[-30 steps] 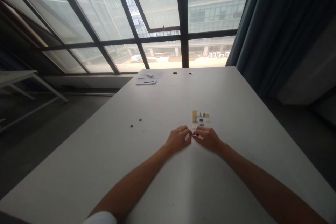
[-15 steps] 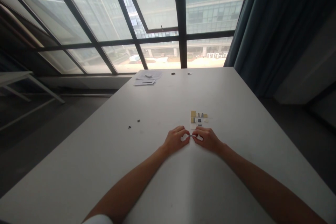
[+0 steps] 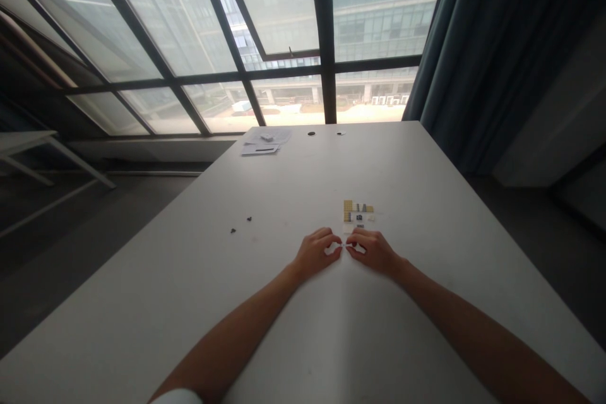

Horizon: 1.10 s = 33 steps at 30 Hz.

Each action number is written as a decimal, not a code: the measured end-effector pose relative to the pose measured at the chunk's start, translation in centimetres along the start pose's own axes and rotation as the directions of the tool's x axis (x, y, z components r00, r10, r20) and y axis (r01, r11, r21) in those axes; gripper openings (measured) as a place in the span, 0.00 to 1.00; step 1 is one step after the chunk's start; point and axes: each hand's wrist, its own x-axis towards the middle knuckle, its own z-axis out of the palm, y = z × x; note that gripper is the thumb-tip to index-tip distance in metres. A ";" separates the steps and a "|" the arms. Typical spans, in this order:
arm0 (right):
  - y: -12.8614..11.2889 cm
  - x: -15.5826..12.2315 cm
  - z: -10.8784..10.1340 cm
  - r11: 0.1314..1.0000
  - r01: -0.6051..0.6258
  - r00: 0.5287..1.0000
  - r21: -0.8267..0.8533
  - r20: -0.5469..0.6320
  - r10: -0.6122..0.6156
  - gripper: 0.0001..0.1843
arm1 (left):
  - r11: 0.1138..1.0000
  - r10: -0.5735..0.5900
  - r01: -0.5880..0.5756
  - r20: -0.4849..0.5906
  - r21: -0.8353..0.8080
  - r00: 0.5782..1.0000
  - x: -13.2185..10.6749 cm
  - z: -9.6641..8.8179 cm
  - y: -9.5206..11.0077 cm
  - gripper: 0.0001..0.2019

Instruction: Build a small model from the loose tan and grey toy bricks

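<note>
My left hand (image 3: 319,251) and my right hand (image 3: 372,251) meet fingertip to fingertip above the white table (image 3: 293,315). Each pinches thumb and forefinger around a tiny pale piece (image 3: 343,245) between them. The piece is mostly covered and too small to name. Just beyond my right hand lies a cluster of small flat pieces: yellow pieces (image 3: 348,206), dark pieces (image 3: 359,218) and a cream piece (image 3: 371,218). Another pale piece (image 3: 348,228) lies close behind the fingertips.
Two small black pieces (image 3: 249,219) lie apart on the left of the table. Papers (image 3: 259,149) with a small white object (image 3: 267,137) on them are at the far left corner. Round cable holes (image 3: 311,134) sit near the far edge, before the window.
Both hands stay almost in place. The tiny piece between the fingertips looks paler now than the greyer look before, perhaps turned. The pieces on the table have not moved.
</note>
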 end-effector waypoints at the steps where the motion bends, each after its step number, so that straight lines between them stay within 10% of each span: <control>1: -0.1 0.0 -0.1 1.000 0.005 1.000 0.000 -0.002 -0.005 0.03 | 1.000 0.000 0.000 -0.002 -0.002 1.000 0.0 0.0 0.0 0.04; 33: 3.7 -0.3 -3.5 0.954 -0.281 0.952 -0.105 -0.157 0.263 0.05 | 0.993 -0.073 0.074 0.014 -0.090 0.997 0.1 -0.1 -0.8 0.10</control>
